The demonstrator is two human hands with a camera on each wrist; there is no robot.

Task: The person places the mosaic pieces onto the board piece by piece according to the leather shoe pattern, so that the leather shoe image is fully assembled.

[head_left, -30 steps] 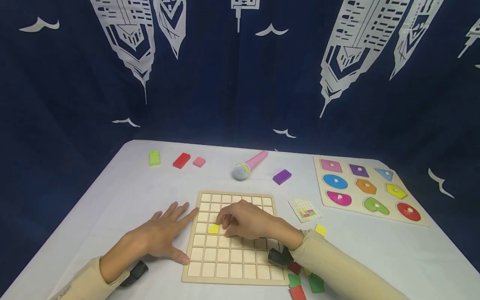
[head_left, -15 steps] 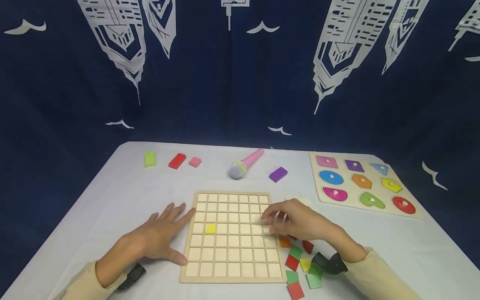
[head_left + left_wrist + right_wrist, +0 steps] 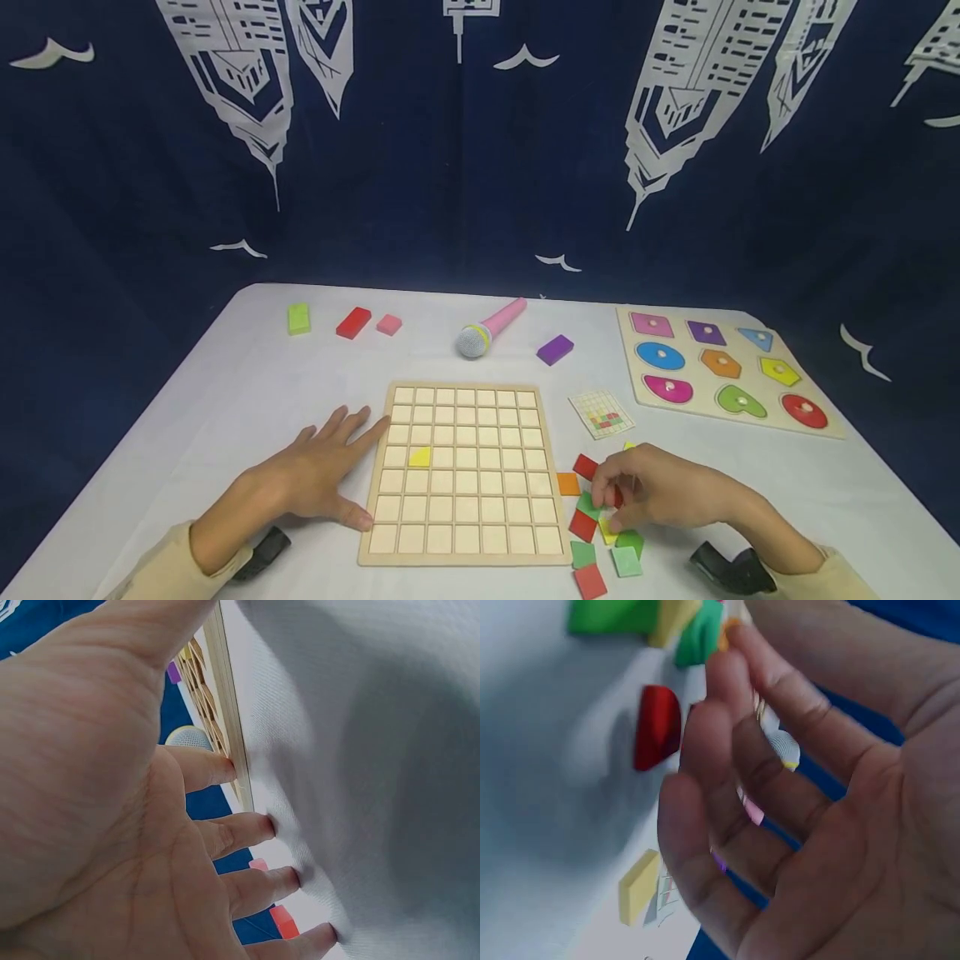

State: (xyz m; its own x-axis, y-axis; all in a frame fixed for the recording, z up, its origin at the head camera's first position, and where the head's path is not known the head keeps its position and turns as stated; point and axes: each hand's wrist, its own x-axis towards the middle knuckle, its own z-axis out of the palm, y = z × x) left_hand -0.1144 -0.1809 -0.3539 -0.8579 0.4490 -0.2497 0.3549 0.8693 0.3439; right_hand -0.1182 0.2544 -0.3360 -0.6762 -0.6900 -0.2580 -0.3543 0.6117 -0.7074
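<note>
White table (image 3: 247, 375): right hand (image 3: 660, 498) curls its fingers over coloured tiles (image 3: 592, 521); left hand (image 3: 315, 475) lies flat, fingers spread, touching the grid board's (image 3: 465, 533) left edge.

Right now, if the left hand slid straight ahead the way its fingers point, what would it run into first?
The left hand lies flat on the table, fingers aimed up and to the right. The forefinger already touches the left edge of the wooden grid board, so the board's rim comes first, probably.

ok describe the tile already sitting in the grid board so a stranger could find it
Start at the wooden grid board in the table's middle, beside the flat left hand. The yellow tile lies in the second column from the left, fourth row down. It is the only filled cell.
</note>
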